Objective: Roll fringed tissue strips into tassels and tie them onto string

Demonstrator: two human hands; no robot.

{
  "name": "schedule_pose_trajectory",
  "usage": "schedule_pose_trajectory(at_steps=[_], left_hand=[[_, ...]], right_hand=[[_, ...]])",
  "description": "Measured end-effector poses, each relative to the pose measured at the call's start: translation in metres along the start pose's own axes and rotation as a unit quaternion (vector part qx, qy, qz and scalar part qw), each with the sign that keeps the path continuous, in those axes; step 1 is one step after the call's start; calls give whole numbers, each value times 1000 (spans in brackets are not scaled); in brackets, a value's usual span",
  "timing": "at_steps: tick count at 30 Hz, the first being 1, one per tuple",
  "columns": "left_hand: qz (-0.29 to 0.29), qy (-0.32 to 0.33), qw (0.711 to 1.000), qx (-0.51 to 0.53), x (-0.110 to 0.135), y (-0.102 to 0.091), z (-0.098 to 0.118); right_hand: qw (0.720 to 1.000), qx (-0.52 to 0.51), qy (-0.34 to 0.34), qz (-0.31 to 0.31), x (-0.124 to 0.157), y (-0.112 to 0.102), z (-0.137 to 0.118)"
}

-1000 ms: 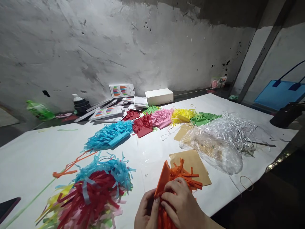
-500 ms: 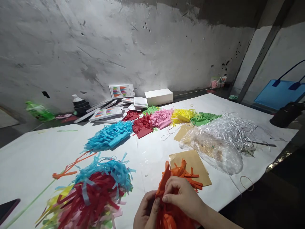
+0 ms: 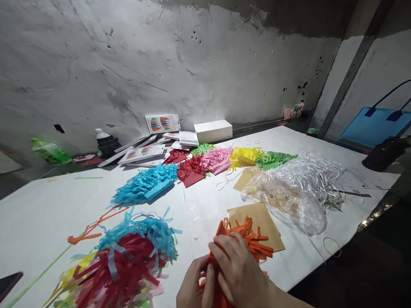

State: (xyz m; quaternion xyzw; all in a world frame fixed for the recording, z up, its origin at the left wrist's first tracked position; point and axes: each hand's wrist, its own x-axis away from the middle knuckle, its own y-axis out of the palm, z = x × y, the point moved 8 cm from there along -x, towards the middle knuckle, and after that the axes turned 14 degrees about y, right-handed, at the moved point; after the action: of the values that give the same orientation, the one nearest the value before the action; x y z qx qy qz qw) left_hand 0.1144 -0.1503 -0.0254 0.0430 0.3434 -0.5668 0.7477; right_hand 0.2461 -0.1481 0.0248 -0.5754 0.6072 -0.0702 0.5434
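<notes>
An orange fringed paper tassel (image 3: pixel 219 299) is between my two hands at the bottom centre, much of it covered by fingers. My left hand (image 3: pixel 192 284) is closed around its left side, thumb up. Over the top lies my right hand (image 3: pixel 242 269), fingers bent together and wrapped across the orange paper. More orange fringe (image 3: pixel 252 239) spreads beyond my right hand onto a brown paper sheet (image 3: pixel 268 226). Left of my hands rests a pile of mixed tassels, with dark red strips (image 3: pixel 128 265) over light blue ones (image 3: pixel 150 231).
Blue (image 3: pixel 144 184), red (image 3: pixel 192 169), pink (image 3: pixel 218 159), yellow (image 3: pixel 245 157) and green (image 3: pixel 276 159) fringe bundles form an arc on the white table covering (image 3: pixel 199 214). Silver strips (image 3: pixel 308 175) and a clear plastic bag (image 3: pixel 289 205) lie right. Printed boxes (image 3: pixel 143 154) stand behind. A phone-like dark object (image 3: pixel 9 284) is at left.
My right hand has gone from pinching the orange paper with thumb and fingertips to laying its fingers over it. The upright orange end now shows less. The view has shifted slightly.
</notes>
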Motion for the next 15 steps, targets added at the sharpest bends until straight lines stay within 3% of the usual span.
schedule_pose_trajectory(at_steps=[4,6,9,11,15], left_hand=[[-85,251,953,-145,-5,2,16],[-100,291,935,-175,-9,-2,15],[-78,341,905,-242,-16,-10,23],[-79,382,880,-272,-18,-8,34],[-112,426,860,-259,-16,-2,44]], right_hand=[[999,-7,37,25,-8,1,10],[991,-63,108,-37,-17,2,26],[956,-133,229,-124,-27,1,48],[942,-162,262,-133,-32,-4,53],[915,-235,304,-126,-36,-7,64]])
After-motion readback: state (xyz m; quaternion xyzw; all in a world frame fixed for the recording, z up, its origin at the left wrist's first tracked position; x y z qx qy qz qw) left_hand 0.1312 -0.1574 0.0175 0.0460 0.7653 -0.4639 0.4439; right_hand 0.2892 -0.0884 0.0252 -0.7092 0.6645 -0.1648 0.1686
